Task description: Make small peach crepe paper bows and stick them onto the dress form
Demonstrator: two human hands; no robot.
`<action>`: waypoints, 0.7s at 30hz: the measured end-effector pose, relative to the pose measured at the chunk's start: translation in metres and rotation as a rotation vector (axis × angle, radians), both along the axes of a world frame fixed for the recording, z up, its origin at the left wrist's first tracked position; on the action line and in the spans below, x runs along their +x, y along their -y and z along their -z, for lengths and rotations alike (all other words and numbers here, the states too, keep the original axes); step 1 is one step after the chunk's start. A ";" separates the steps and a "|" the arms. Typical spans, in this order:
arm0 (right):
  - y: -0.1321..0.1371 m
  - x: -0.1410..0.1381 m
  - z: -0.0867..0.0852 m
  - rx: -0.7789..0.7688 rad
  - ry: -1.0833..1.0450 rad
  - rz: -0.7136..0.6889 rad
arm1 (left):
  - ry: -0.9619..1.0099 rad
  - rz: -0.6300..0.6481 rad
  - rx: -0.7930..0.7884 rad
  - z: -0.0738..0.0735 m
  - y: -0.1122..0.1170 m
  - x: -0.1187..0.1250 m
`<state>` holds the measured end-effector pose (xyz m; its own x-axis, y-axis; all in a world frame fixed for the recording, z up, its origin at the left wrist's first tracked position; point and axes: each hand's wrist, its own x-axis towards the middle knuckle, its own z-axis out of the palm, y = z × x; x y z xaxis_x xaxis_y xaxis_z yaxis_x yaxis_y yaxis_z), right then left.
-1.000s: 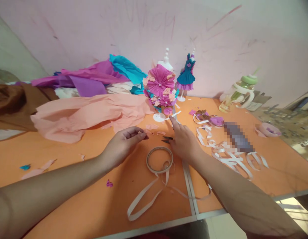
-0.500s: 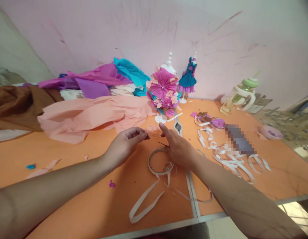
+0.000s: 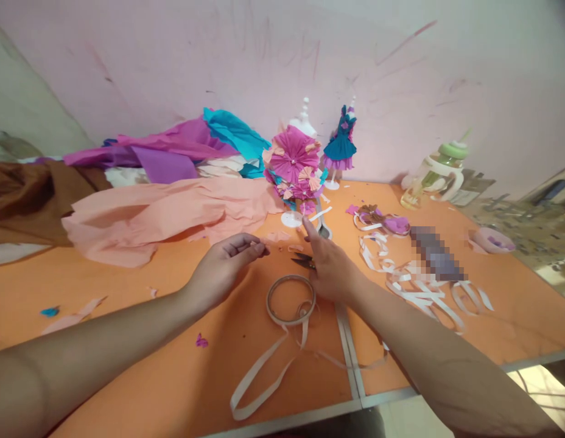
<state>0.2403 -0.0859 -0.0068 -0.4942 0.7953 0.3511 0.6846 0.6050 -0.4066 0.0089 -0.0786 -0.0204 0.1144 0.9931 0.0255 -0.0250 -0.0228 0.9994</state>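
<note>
My left hand (image 3: pixel 225 266) hovers over the orange table (image 3: pixel 127 340) with thumb and fingertips pinched on something tiny that I cannot make out. My right hand (image 3: pixel 330 267) rests on the table just to its right, index finger pointing away from me. It grips small dark scissors (image 3: pixel 302 261) whose blades stick out to the left, toward my left hand. A ring of tape (image 3: pixel 290 299) lies just in front of both hands, with a loose pale strip (image 3: pixel 259 383) trailing toward me.
A mannequin dressed in pink paper flowers (image 3: pixel 294 167) and a smaller teal-dressed one (image 3: pixel 341 146) stand at the back. Peach crepe paper (image 3: pixel 164 213) and more coloured sheets pile at the left. White strips (image 3: pixel 419 286), a bottle (image 3: pixel 440 173) and a pink bowl (image 3: pixel 492 240) lie at the right.
My right hand swung left toward my left hand, then back a little to the right, keeping the scissors. My left hand has stayed pinched in place.
</note>
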 end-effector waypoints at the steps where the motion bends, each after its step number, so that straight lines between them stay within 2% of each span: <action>1: -0.001 0.000 -0.001 0.011 -0.001 -0.014 | -0.004 -0.011 0.000 0.000 0.000 0.000; 3: -0.003 -0.001 -0.007 0.027 -0.077 -0.031 | 0.003 -0.022 0.007 0.000 -0.001 0.000; 5: -0.005 0.001 -0.014 -0.053 -0.225 -0.010 | 0.022 -0.018 0.017 0.000 -0.001 0.000; 6: -0.007 0.003 -0.018 -0.156 -0.305 -0.013 | 0.028 -0.016 0.019 0.000 -0.001 0.000; 8: -0.011 0.007 -0.022 -0.457 -0.386 -0.080 | 0.022 -0.020 0.013 -0.001 -0.001 0.001; 10: -0.013 0.010 -0.021 -0.664 -0.318 -0.141 | 0.006 -0.025 0.003 0.000 -0.001 0.001; 12: -0.014 0.009 -0.017 -0.638 -0.158 -0.085 | -0.001 -0.010 -0.004 0.001 0.000 0.001; 15: -0.011 0.003 -0.009 -0.456 0.012 0.059 | -0.015 0.064 -0.022 0.001 0.001 0.002; 21: -0.006 -0.002 -0.003 -0.359 0.138 0.093 | -0.118 0.196 -0.017 0.000 0.006 0.002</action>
